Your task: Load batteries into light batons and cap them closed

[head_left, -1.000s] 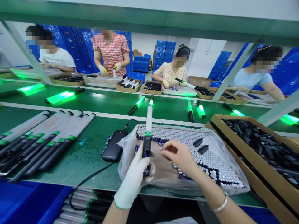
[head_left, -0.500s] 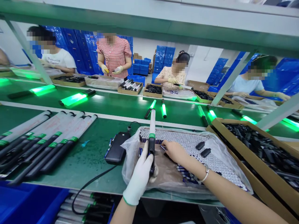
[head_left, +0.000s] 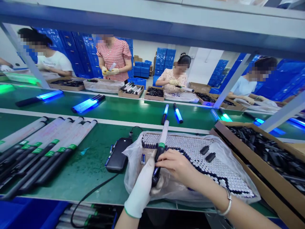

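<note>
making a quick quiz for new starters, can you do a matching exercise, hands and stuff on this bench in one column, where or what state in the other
Things
1. left hand
2. right hand
3. power bank
4. batteries

Place or state
a. in a clear bag
b. bare, with a bangle
c. on the green bench, left of the bag
d. white glove, gripping a wand

Pairs: 1d, 2b, 3c, 4a

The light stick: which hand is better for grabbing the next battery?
Probably the right hand. It is bare, and its fingers are close to the batteries in the plastic bag. The gloved left hand is busy gripping the light stick.
</note>
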Demonstrator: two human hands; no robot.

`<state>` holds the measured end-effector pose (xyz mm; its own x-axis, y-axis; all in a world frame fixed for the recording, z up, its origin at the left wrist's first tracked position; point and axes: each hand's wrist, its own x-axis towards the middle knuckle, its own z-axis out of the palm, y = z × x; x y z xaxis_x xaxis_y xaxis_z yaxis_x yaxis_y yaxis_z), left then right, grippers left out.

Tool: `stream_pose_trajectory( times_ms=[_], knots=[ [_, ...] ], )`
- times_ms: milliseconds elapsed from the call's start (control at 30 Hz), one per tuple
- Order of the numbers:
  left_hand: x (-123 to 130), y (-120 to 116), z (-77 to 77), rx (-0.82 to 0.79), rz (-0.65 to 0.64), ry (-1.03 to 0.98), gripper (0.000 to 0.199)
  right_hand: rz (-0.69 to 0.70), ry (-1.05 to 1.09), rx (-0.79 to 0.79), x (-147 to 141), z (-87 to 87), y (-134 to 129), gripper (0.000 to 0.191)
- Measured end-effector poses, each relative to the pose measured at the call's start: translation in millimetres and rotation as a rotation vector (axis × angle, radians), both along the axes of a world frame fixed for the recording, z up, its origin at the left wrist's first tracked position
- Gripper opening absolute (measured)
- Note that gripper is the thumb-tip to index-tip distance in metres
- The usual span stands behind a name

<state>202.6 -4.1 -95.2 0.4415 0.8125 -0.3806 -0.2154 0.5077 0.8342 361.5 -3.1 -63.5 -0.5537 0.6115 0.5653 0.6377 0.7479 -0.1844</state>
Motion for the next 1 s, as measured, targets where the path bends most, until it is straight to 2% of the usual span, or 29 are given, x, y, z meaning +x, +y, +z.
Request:
stream_pose_trajectory(
  times_ms=[100, 167, 267, 400, 467, 567, 667, 767, 900, 1000],
  knots=[
    [-7.4, -2.7, -5.1, 0.029, -0.026, -0.127, 0.078, 0.006, 0.034, 0.003, -2.5, -7.9, -1.0, 0.027],
    [-11.8, -4.8, -4.0, 0.002, -0.044, -0.205, 0.078, -0.055, 0.083, -0.041, 4.1, -7.0, -2.8, 0.024],
    [-13.3, -5.9, 3.0, -0.043, -0.007, -0.214, 0.078, -0.278, 0.103, -0.232, 23.7, -3.7, 0.0, 0.024],
    [-7.1, 0.0, 7.6, -0.036, 0.095, -0.202, 0.083, -0.53, -0.176, -0.52, 49.2, -11.5, 13.3, 0.031],
    [-4.3, 3.7, 6.0, -0.041, 0.09, -0.218, 0.095, -0.552, -0.277, -0.564, 55.5, -20.1, 19.5, 0.034],
    [-4.0, 4.8, 3.6, -0.055, 0.052, -0.249, 0.109, -0.495, -0.332, -0.58, 57.4, -29.6, 25.0, 0.029],
    [-5.8, 0.4, 4.2, -0.065, 0.064, -0.244, 0.1, -0.479, -0.347, -0.562, 53.2, -26.7, 23.9, 0.027],
    [-5.3, -3.3, 4.4, -0.049, 0.082, -0.182, 0.084, -0.504, -0.096, -0.553, 40.4, -12.8, 12.8, 0.032],
    [0.2, -1.6, 0.7, 0.033, 0.088, -0.043, 0.073, -0.536, 0.436, -0.537, 8.1, 0.7, -9.1, 0.018],
    [4.2, 2.5, -4.7, -0.02, 0.129, -0.065, 0.077, -0.445, 0.522, -0.419, -14.5, -5.0, -15.3, 0.014]
  ],
)
